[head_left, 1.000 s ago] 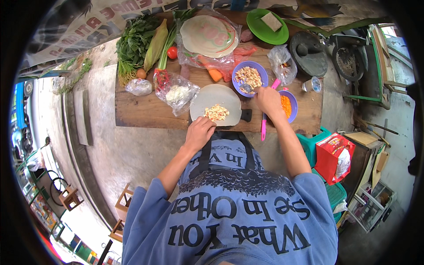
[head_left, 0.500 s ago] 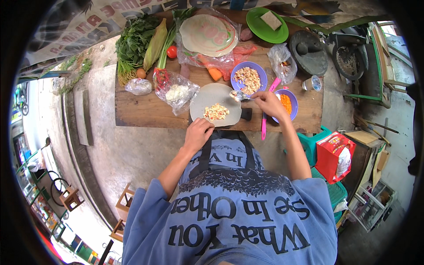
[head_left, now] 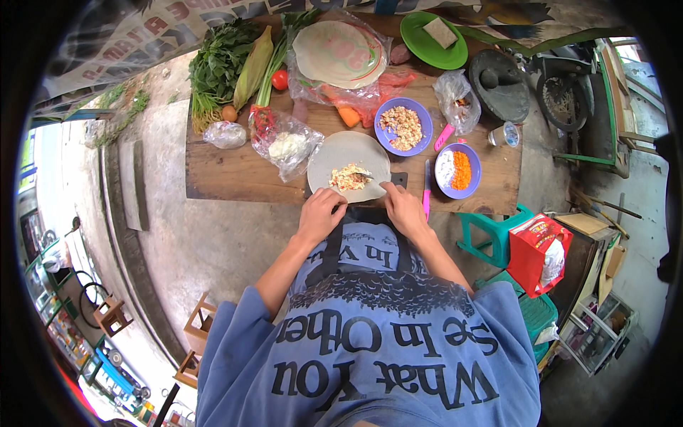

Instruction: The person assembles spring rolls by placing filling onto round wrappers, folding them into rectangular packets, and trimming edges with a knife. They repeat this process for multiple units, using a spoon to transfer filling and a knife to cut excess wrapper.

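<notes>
A round, pale, thin wrapper sheet [head_left: 327, 153] lies over a dark cutting board [head_left: 400, 179] at the table's front edge. On the sheet sits a small heap of chopped, pale and reddish filling [head_left: 344, 178]. My right hand [head_left: 407, 209] is closed on a spoon [head_left: 364, 176], its bowl resting in the filling. At the sheet's near-left edge, my left hand [head_left: 321, 215] has its fingers closed on the rim. Behind stands a purple bowl [head_left: 429, 117] of the same chopped filling. Farther right, another purple bowl [head_left: 475, 186] holds white and orange bits.
A pink-handled knife [head_left: 427, 196] lies right of the board; another pink handle [head_left: 444, 136] is beyond it. Leafy greens [head_left: 220, 67], corn [head_left: 254, 71], a tomato [head_left: 279, 80], bagged wrappers [head_left: 331, 53], a green plate [head_left: 420, 53] and a stone mortar [head_left: 509, 99] stand behind.
My right hand has come left and nearer from beside the bowls, bringing the spoon down into the heap on the sheet. My left hand stays at the sheet's edge.
</notes>
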The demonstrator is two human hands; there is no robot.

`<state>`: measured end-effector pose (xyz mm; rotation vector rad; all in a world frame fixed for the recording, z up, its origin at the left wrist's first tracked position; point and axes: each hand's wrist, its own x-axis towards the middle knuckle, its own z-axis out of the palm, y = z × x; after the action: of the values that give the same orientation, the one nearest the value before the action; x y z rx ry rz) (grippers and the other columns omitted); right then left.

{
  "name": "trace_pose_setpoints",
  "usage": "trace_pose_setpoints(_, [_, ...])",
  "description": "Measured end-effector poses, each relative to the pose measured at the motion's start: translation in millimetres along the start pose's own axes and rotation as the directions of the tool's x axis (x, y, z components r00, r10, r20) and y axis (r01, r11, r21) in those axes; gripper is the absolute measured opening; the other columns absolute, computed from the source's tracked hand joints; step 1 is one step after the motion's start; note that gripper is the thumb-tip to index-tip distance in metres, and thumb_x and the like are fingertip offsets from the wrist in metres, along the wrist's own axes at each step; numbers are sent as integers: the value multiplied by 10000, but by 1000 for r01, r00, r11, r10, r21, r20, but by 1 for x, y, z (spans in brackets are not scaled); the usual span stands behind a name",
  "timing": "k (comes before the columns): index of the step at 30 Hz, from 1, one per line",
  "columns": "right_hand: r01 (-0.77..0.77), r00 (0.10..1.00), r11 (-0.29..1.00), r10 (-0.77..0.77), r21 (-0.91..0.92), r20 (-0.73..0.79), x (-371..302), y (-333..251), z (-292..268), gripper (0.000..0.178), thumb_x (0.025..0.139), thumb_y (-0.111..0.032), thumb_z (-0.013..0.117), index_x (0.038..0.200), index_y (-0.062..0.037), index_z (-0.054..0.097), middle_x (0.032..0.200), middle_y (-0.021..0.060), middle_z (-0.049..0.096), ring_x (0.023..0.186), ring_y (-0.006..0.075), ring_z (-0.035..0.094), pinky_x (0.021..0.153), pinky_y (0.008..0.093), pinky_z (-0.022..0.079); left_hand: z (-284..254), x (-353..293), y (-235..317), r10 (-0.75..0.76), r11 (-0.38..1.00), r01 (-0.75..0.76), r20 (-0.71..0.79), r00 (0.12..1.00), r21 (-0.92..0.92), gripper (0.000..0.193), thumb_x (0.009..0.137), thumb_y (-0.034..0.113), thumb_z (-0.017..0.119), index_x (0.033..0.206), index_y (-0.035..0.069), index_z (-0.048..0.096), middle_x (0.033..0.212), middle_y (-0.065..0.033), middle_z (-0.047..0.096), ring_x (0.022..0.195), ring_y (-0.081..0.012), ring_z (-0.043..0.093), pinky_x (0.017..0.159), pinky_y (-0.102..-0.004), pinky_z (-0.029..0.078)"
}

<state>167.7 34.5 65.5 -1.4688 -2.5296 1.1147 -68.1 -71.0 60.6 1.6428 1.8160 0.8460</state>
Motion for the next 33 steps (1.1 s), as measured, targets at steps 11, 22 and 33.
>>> trace_pose_setpoints(11, [31, 995, 999, -33, -18, -96, 3, 6, -2, 260, 1014, -169, 595, 1269, -127, 630, 978, 215, 720, 785, 470, 714, 698, 581, 576, -3, -5, 1, -10, 1000, 10, 47, 999, -2, 107, 858, 87, 804, 922, 44, 729, 941, -90, 699, 954, -316, 668, 837, -428, 548])
trace_pose_setpoints(22, [23, 998, 999, -21, 22, -63, -5, 14, 2, 277, 993, -160, 602, 1267, -135, 637, 976, 206, 742, 811, 463, 717, 710, 579, 572, -1, -2, 1, 18, 1000, -18, 24, 1000, -14, 104, 860, 81, 796, 928, 40, 728, 929, -94, 696, 936, -320, 666, 828, -430, 546])
trace_pose_setpoints(33, [63, 997, 997, -62, 32, -40, 6, 18, -13, 287, 972, -153, 612, 1255, -130, 653, 947, 194, 757, 809, 435, 728, 711, 550, 576, -2, -3, 1, 11, 1000, -11, 69, 998, 2, 100, 865, 88, 799, 930, 52, 731, 925, -96, 697, 939, -317, 666, 833, -430, 549])
